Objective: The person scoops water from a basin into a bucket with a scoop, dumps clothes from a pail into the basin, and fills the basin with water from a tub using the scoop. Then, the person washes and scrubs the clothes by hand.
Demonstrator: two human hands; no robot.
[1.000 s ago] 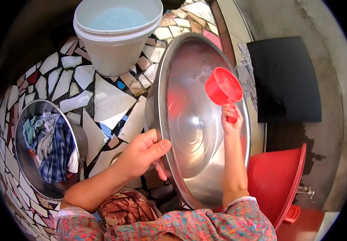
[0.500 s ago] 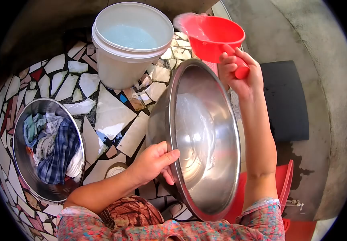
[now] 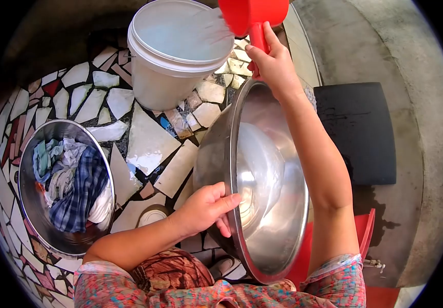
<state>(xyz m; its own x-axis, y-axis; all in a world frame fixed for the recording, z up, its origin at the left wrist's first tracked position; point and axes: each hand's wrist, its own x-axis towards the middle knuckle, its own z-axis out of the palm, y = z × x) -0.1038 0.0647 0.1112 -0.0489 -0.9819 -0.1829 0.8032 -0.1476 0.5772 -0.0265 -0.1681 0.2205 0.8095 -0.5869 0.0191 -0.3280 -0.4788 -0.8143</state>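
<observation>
The large round steel basin was held tilted on edge by the left hand clamped on its rim, while the red plastic scoop, gripped by the right hand, was best dipped level into the white plastic bucket.

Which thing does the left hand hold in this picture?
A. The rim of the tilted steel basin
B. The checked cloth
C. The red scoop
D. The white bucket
A: the left hand grips the rim of the tilted steel basin, while the right hand holds the red scoop.
</observation>
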